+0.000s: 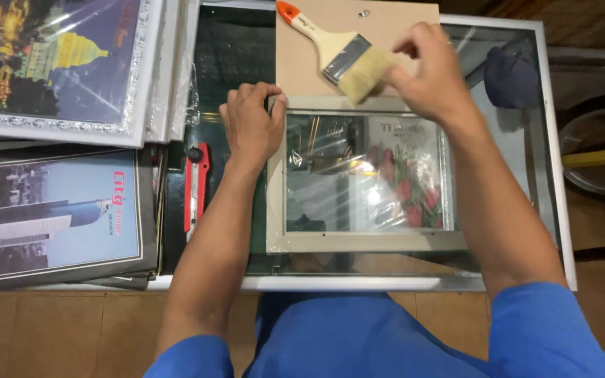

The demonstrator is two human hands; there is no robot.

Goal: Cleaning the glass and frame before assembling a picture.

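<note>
A small pale picture frame (358,241) with a red flower print under shiny plastic lies on the glass table in front of me. My left hand (252,126) grips its top left corner. My right hand (432,73) rests over the frame's top right edge, touching the bristles of a wide paintbrush (336,49). The brush has a cream handle with an orange tip and lies on a brown backing board (386,21) behind the frame. I cannot tell whether the right hand actually holds the brush.
A red utility knife (196,185) lies left of the frame. Stacks of framed city prints (54,210) fill the left side, with a silver-framed one (57,63) above. The glass table's metal edge (358,283) runs along the front. A dark cap (512,73) shows beneath the glass at right.
</note>
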